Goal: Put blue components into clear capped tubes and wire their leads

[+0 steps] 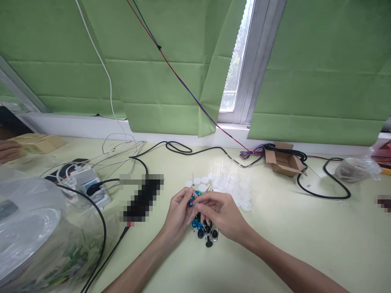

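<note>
From where I stand, the person's two hands meet over the pale table [275, 252], wrists lifted a little. The left hand [178, 212] has a small blue piece [192, 201] gripped between thumb and fingers, with a thin pin [193, 179] sticking up by the thumb tip. The right hand [224, 213] comes in from the other side, thumb and forefinger drawn together close against that piece; the fingers overlap so much that I cannot tell whether they pinch anything of their own. Just below the hands lie shiny blue balls [197, 224] and, nearer the person, black round-headed pieces [209, 243] in a loose heap. Beyond the fingertips sit flat white caps [202, 188], and to their right a cluster of clear cups [234, 179], some upright. Farther back an open cardboard box [284, 167] stands beside coiled black cable [339, 197]. At the far left another person's hand [10, 151] is by some yellow blocks [42, 142], and a bulging clear plastic bag [82, 240] fills the near left corner.
</note>
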`<state>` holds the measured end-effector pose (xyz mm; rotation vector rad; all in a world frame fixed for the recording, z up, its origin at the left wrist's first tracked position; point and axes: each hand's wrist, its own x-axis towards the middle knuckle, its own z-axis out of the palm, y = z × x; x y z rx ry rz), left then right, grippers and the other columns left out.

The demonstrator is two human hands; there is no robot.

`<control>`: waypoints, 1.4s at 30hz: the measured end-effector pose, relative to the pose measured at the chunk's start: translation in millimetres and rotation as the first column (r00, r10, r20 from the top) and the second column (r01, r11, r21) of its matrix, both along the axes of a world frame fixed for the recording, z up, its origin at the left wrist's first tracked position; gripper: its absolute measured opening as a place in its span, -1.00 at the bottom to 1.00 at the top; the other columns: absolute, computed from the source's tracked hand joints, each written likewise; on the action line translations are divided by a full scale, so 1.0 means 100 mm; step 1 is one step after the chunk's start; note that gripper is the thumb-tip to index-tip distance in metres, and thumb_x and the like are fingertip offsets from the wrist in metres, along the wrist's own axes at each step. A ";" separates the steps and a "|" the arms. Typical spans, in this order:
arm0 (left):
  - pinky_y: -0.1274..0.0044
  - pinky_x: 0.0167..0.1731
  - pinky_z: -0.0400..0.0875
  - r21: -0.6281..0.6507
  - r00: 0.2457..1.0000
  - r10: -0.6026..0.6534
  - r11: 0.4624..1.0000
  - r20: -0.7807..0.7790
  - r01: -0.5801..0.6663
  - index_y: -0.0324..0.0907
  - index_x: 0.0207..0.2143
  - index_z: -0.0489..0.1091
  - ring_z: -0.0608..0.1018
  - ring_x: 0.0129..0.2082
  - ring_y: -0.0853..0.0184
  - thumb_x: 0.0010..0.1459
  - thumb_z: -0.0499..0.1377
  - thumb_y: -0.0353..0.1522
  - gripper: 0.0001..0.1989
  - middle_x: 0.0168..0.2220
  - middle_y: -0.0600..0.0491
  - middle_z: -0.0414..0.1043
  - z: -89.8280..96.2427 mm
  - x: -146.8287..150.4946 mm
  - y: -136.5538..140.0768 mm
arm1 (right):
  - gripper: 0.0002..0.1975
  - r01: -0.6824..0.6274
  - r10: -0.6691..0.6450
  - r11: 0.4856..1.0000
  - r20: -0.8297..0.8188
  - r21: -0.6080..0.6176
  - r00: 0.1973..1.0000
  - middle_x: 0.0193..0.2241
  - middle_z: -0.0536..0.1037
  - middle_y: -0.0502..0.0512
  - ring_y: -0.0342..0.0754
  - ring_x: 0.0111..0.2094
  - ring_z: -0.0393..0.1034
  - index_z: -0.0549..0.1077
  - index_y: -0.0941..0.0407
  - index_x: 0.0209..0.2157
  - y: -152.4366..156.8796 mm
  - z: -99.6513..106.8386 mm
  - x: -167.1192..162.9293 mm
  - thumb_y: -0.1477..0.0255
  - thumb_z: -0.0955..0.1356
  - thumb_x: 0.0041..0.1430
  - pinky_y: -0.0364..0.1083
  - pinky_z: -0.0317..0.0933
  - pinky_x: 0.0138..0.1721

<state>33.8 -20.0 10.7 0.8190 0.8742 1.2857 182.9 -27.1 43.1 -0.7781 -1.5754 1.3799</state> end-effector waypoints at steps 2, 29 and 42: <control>0.70 -0.75 0.23 -0.029 1.000 0.010 1.000 0.028 -0.009 -0.21 -0.47 0.33 0.29 -0.74 0.54 0.15 0.28 -0.18 -0.68 -0.65 0.22 0.23 0.01 0.00 0.00 | -0.89 -0.001 0.001 1.000 -0.001 -0.013 1.000 -0.46 0.56 0.04 -0.12 -0.50 0.42 0.57 0.13 -0.31 0.01 -0.01 0.01 0.48 0.36 0.21 -0.12 0.33 -0.43; 0.72 -0.77 0.15 -0.025 1.000 0.009 1.000 0.001 -0.009 -0.22 -0.48 0.36 0.22 -0.78 0.59 0.11 0.31 -0.14 -0.66 -0.68 0.23 0.24 0.04 0.00 0.00 | -0.88 -0.004 0.005 1.000 0.053 -0.028 0.999 -0.45 0.57 0.05 -0.13 -0.50 0.41 0.58 0.13 -0.30 0.02 0.03 0.03 0.47 0.36 0.20 -0.11 0.34 -0.41; 0.70 -0.76 0.07 0.035 0.991 0.032 0.999 -0.133 -0.028 -0.21 -0.47 0.36 0.22 -0.79 0.57 0.15 0.26 -0.13 -0.67 -0.69 0.20 0.26 0.04 0.01 -0.01 | -0.75 -0.036 0.029 0.987 -0.048 -0.155 0.998 -0.55 0.50 -0.01 -0.16 -0.58 0.33 0.60 0.14 -0.29 0.08 0.05 0.05 0.23 0.45 0.13 -0.14 0.29 -0.52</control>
